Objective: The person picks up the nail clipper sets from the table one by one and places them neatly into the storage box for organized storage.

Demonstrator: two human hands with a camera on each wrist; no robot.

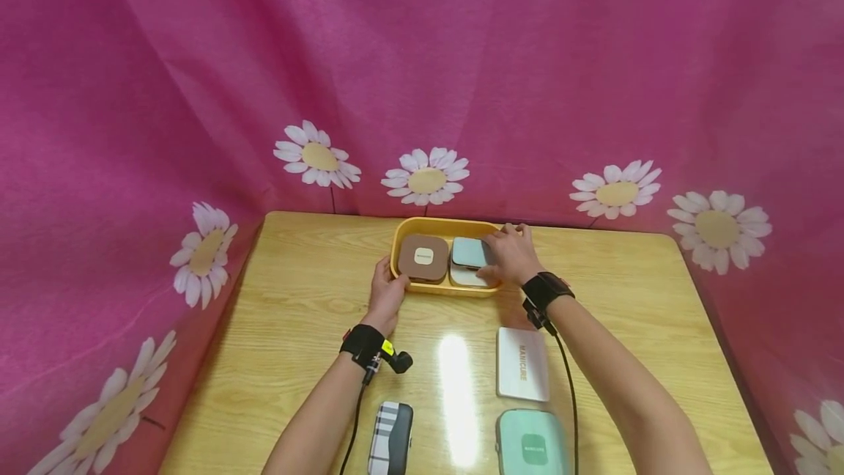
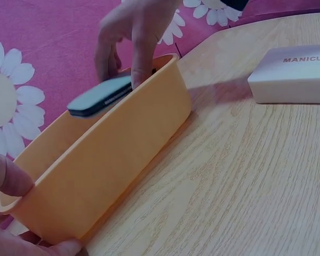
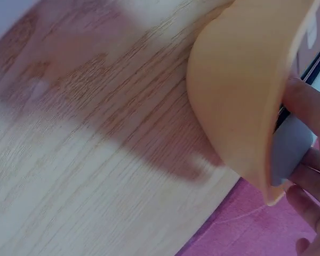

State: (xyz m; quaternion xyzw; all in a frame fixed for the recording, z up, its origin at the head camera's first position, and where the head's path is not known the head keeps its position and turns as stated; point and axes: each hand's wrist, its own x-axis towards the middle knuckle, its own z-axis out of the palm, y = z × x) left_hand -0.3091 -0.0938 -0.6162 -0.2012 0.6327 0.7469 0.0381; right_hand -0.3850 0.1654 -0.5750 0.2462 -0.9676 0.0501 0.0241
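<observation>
Although I only have the feeds from far off, layout reads fine. Biggest first: pink cloth (image 1: 501,57) with daisy print, standing behind and along both sides of the wooden table (image 1: 297,255). Next, the yellow tub (image 1: 422,289), on the table near its far edge.

Hands now. My left hand (image 1: 386,292) grips the tub's left end, thumb over the rim, other fingers outside against the wall. My right hand (image 1: 517,255) is at the tub's right end, fingers narrowed, pinching the light blue case between thumb and fingers.

Cases, roughly by size. Green case (image 1: 532,442) sits at the bottom of the head view, cut off by the edge. White box (image 1: 523,363), lettered MANICURE, lies flat just beyond it, well apart from the tub. Brown case (image 1: 423,259) is in the tub's left half, cream label up. Plaid case (image 1: 390,438) with a dark side lies on the near table, left of the green one. Pale case (image 1: 466,278) is in the tub's right half, partly covered. Light blue case (image 1: 468,252) is above it, tilted, one end poking over the rim in the left wrist view; can't tell whether the two touch. Smallest: a black wristband (image 1: 546,289) on the right wrist.
</observation>
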